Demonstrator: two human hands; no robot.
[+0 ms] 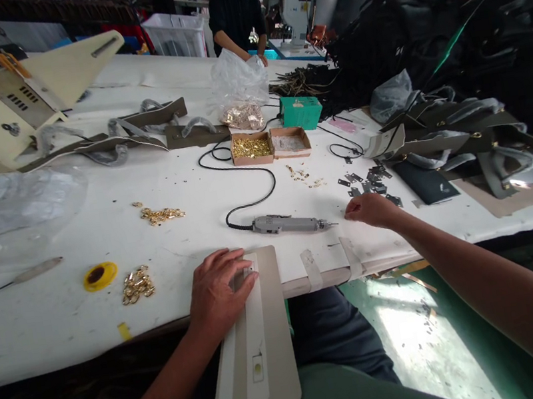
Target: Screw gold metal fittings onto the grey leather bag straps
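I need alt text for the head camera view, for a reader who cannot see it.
At a white table, the left hand presses flat on a beige leather panel while the right hand reaches beside small dark metal parts. A grey corded tool lies between them.

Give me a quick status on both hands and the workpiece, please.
Left hand flat on the beige leather panel overhanging the white table's edge. Right hand empty, fingertips beside small dark metal plates. Grey corded power screwdriver lies between the hands.
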